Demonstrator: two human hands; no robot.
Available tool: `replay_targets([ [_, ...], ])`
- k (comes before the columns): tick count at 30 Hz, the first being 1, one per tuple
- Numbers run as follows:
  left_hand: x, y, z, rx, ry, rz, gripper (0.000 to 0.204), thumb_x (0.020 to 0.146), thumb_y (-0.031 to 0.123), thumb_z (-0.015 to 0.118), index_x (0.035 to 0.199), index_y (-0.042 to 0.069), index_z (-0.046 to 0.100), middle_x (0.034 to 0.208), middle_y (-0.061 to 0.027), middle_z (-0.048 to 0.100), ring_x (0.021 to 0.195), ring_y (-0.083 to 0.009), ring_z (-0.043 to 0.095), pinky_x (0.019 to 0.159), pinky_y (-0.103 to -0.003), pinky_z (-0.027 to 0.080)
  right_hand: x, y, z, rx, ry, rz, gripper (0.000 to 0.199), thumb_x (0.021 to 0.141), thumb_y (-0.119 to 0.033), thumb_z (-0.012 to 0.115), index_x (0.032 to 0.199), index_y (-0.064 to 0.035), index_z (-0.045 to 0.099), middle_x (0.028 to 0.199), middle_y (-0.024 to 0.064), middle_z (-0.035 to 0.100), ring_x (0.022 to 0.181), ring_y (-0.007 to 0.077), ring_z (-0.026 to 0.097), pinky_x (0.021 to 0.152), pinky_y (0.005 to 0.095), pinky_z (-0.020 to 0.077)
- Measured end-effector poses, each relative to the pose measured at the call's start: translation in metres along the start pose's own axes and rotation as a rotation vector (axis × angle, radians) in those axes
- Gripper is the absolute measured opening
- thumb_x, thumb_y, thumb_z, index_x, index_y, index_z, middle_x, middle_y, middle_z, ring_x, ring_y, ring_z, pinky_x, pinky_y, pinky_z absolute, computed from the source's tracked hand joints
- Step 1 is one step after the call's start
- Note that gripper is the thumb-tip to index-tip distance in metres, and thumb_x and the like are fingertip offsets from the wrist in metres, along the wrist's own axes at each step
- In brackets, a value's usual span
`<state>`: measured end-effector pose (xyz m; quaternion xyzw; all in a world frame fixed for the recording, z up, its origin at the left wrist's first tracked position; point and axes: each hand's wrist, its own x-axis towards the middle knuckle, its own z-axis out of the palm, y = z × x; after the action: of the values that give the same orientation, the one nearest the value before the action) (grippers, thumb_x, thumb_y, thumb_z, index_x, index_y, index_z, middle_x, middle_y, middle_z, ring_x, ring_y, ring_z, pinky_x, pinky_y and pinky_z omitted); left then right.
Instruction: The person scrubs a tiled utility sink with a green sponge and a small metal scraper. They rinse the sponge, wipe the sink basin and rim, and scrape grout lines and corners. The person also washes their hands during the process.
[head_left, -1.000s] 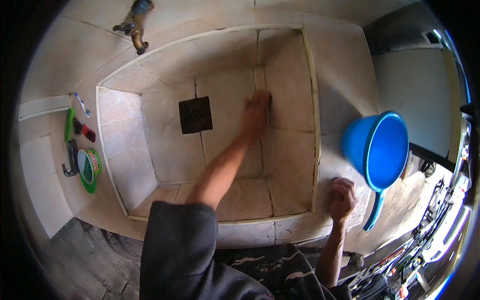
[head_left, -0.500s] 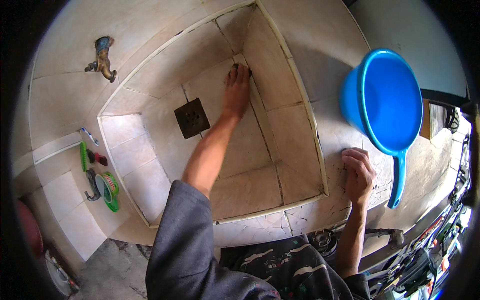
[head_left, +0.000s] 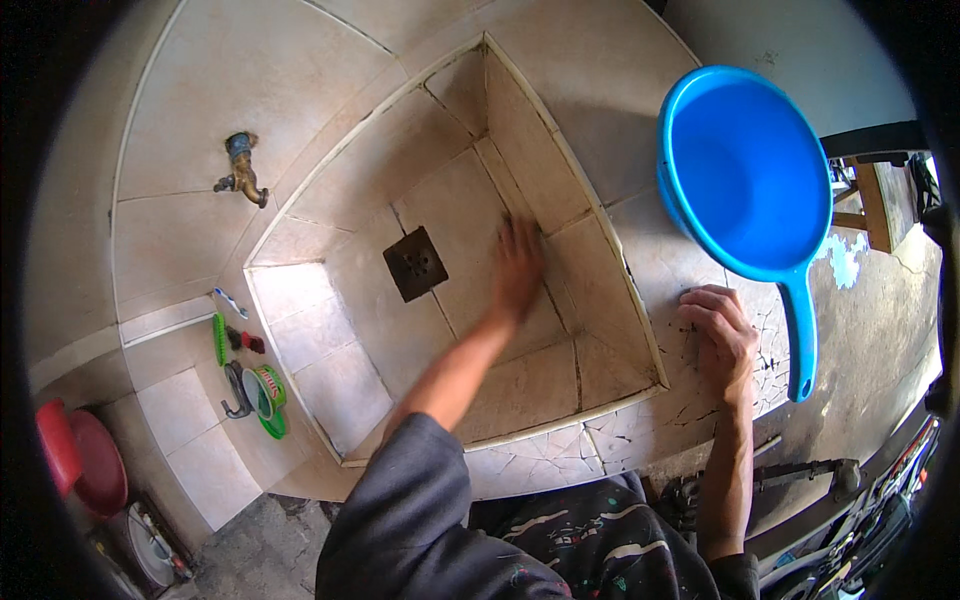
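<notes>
My left hand [head_left: 520,270] reaches down into the tiled basin [head_left: 470,225], its fingers bent against the floor at the foot of the right wall. Motion smears the fingertips, and what lies under them is hidden; half a second ago something dark showed there. To the left of this hand, a dark square drain cover [head_left: 415,264] with small holes is set in the basin floor. My right hand [head_left: 722,335] rests palm down on the cracked tile ledge, fingers loosely bent and holding nothing. Just beyond it stands a blue dipper [head_left: 745,170], whose long handle points toward me.
A brass tap [head_left: 242,172] sticks out of the wall at upper left. The left ledge carries a toothbrush [head_left: 231,302], a green brush [head_left: 219,340], a red-and-black brush [head_left: 246,341], a dark hooked pipe [head_left: 236,390] and a green tub [head_left: 265,392]. Red basins [head_left: 95,465] lie lower left.
My left hand has come from the basin's far corner back toward me along the right wall's base. My right hand stays on the ledge. The whole view has shifted somewhat.
</notes>
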<state>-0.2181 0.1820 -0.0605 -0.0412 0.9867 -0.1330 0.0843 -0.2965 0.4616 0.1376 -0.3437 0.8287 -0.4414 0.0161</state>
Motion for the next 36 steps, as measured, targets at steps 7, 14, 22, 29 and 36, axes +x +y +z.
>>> replay_targets([
  [7,0.048,-0.048,-0.006,-0.248,0.159,-0.027,0.049,0.086,0.006,0.042,0.132,-0.008,0.033,0.137,-0.0242,0.035,0.126,-0.0396,0.035,0.102,-0.045,0.034,0.002,-0.003,0.001,-0.021,0.016,-0.024,0.017,0.074,0.010,0.054,0.085,-0.0022,0.061,0.090,0.0106,0.063,0.087,0.0281,0.061,0.075,0.0344,0.0504],
  [14,-0.028,0.007,-0.022,-0.254,-0.001,0.060,0.049,0.085,0.005,0.041,0.132,-0.008,0.034,0.136,-0.0241,0.035,0.129,-0.0379,0.032,0.102,-0.048,0.032,0.002,-0.003,0.002,-0.013,0.026,0.017,0.019,0.075,0.010,0.051,0.086,-0.0015,0.061,0.089,0.0118,0.063,0.088,0.0287,0.060,0.076,0.0352,0.0499],
  [22,0.055,-0.062,-0.032,-0.506,-0.059,-0.085,0.046,0.084,0.000,0.040,0.129,-0.006,0.037,0.136,-0.0223,0.037,0.127,-0.0378,0.034,0.103,-0.045,0.031,0.000,-0.002,0.004,-0.055,0.029,0.045,0.015,0.071,0.005,0.058,0.084,-0.0013,0.062,0.090,0.0104,0.064,0.089,0.0268,0.061,0.076,0.0338,0.0508],
  [29,0.033,-0.047,-0.020,-0.276,0.265,0.083,0.042,0.081,-0.001,0.043,0.123,-0.007,0.041,0.131,-0.0204,0.040,0.122,-0.0356,0.039,0.101,-0.043,0.034,0.000,-0.001,0.004,-0.061,0.022,0.025,0.014,0.072,0.003,0.059,0.084,-0.0019,0.062,0.089,0.0098,0.064,0.088,0.0267,0.061,0.076,0.0337,0.0509],
  [36,0.038,-0.070,0.006,-0.530,0.025,0.225,0.054,0.082,-0.006,0.042,0.134,0.008,0.039,0.142,-0.0130,0.033,0.133,-0.0289,0.028,0.109,-0.040,0.027,0.002,-0.002,0.004,-0.047,0.032,0.033,0.019,0.066,0.007,0.060,0.083,-0.0013,0.062,0.088,0.0113,0.064,0.087,0.0274,0.061,0.076,0.0352,0.0506],
])
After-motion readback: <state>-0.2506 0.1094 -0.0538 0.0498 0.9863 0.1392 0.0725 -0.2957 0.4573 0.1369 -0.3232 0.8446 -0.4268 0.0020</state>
